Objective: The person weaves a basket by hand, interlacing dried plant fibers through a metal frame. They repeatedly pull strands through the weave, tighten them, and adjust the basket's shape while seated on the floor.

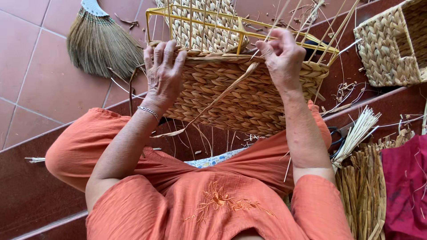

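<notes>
A half-woven straw basket [231,95] on a yellow wire frame [240,33] rests tilted on my lap. My left hand [162,69] presses flat on the woven rim at the left, fingers curled over the top edge. My right hand [281,55] pinches a flat straw strand [222,95] at the rim on the right; the strand runs down and left across the basket's face to a loose end near my knee. Thin pale spokes stick up from the frame beside my right hand.
A grass broom [100,42] lies on the red tiled floor at upper left. A finished woven basket [393,44] stands at upper right. A bundle of dried straw [362,182], black scissors [336,135] and a red cloth [407,186] lie at right.
</notes>
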